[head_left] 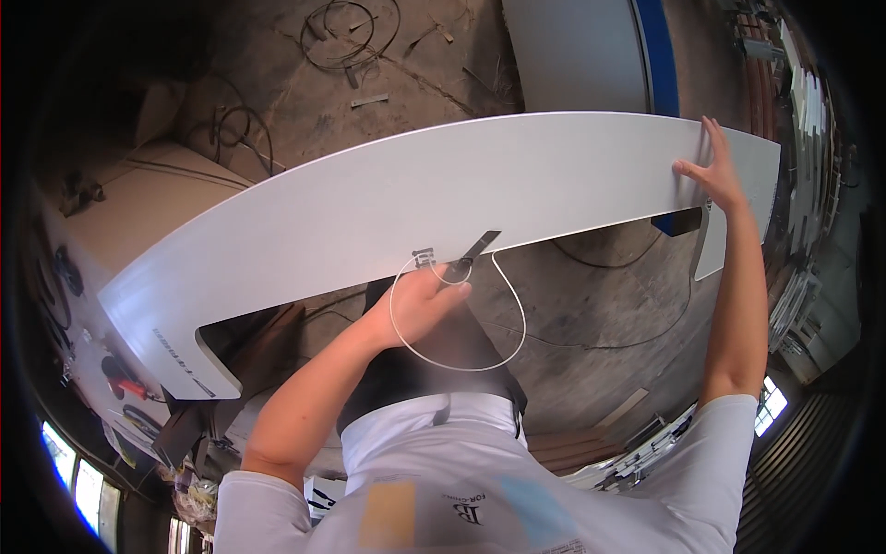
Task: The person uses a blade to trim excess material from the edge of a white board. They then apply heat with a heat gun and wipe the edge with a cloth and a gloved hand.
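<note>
A long white panel [369, 185], with a notch cut near each end, lies across in front of me. My left hand [425, 300] is at the near edge, closed around a dark, slim, knife-like tool [480, 246] whose tip rests over the panel. From the same spot a thin white strip [524, 319] hangs in a loop below the edge. Its join to the panel or tool is partly hidden by my fingers. My right hand [715, 171] lies on the panel's right part with thumb and fingers spread, the fingertips at the far edge.
A grey panel with a blue side [591, 55] stands beyond the far edge. Coiled cable [351, 32] and scraps lie on the concrete floor. At left are a brown board [148, 208] and a red-handled tool [120, 377]. Stacked long strips [803, 111] line the right side.
</note>
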{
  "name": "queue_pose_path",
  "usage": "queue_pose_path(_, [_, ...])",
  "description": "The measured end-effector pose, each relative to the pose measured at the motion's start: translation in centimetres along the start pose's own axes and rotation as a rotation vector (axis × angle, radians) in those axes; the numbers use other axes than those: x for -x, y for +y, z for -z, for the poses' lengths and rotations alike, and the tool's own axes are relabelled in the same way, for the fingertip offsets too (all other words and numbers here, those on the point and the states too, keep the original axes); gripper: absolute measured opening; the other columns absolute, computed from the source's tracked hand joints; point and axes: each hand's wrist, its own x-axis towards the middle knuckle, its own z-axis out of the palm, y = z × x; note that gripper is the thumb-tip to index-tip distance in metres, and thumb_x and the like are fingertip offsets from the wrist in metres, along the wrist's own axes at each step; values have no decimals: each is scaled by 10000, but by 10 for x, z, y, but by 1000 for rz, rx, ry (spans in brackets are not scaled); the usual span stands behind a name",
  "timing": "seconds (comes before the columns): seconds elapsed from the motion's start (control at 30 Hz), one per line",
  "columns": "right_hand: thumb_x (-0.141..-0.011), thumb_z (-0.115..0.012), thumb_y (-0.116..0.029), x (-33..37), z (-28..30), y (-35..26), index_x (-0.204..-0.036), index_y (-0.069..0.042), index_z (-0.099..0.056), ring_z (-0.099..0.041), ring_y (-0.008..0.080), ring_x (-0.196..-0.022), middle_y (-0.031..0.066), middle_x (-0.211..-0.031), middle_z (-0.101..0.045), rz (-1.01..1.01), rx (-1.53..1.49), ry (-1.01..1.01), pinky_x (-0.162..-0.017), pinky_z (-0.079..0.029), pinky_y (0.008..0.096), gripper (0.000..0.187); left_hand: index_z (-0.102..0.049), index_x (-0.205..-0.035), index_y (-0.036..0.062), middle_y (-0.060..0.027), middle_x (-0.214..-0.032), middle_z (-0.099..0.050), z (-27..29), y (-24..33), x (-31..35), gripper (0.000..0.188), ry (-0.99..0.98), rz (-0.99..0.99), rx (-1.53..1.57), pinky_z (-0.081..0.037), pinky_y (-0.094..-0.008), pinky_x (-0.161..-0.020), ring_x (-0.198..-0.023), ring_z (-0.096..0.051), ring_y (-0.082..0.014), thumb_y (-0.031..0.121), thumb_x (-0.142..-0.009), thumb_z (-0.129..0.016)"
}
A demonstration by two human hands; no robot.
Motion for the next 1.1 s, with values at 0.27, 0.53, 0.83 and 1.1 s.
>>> queue_pose_path(0.27, [-658, -928, -577, -12, 5, -2, -1626, -143, -347, -241, 405, -1574, 216, -1705, -235, 23, -1, -48, -1273, -260, 507, 1209, -577, -1285, 4, -77, -841, -630, 7, -21, 33, 380, 96, 63, 96, -500, -341, -737, -775, -594, -177, 311, -1062, -574])
queue_pose_path(0.53, [-656, -919, -591, -9, 0, 3, -1635, -154, -338, -227, 389, -1584, 211, -1715, -220, 11, -43, -56, -1276, -250, 500, 1219, -586, -1219, -1, -77, -851, -648, 9, -14, 30, 333, 86, -4, 100, -510, -347, -750, -792, -607, -178, 294, -1066, -567])
queue_pose_path(0.83, [-681, -917, -538, -11, -2, 10, -1639, -172, -333, -214, 373, -1593, 200, -1723, -210, 14, -72, -44, -1276, -246, 499, 1181, -575, -1154, 10, -113, -859, -640, 6, -8, 30, 279, 158, -52, -9, -515, -375, -796, -817, -627, -240, 275, -1069, -559])
queue_pose_path(1.1, [-695, -921, -515, -10, -1, 6, -1634, -148, -347, -200, 361, -1600, 216, -1718, -225, 46, -105, -32, -1271, -247, 484, 1159, -584, -1109, 22, -89, -819, -587, 11, -5, 30, 259, 122, -1, -19, -491, -366, -757, -770, -553, -211, 277, -1068, -565])
